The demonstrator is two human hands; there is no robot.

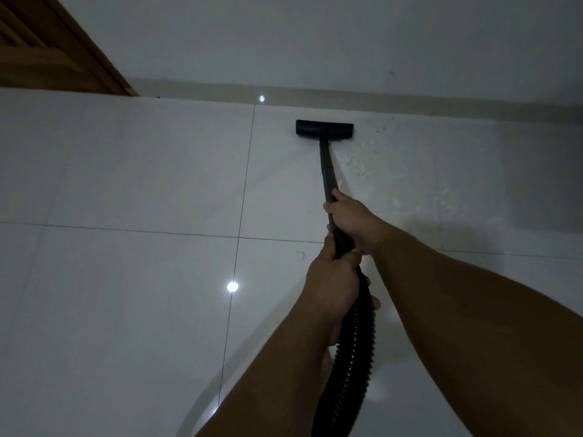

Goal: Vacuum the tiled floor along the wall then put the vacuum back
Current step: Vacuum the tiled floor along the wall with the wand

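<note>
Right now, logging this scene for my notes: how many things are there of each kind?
Hands: 2, left hand, right hand
Vacuum parts: 3, floor nozzle, wand, ribbed hose
Wooden door: 1
Total: 6

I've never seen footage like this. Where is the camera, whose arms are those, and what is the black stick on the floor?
There is no machine here, only a person. The single picture comes from a camera worn on the head, looking forward and down, so the arms reach in from below. Both hands grip a black vacuum wand: the right hand higher up, the left hand lower, where the ribbed hose joins. The wand ends in a flat floor head resting on the glossy white tiled floor, close to the wall. Pale scraps of debris lie to the right of the head. A wooden door shows at top left.
</note>
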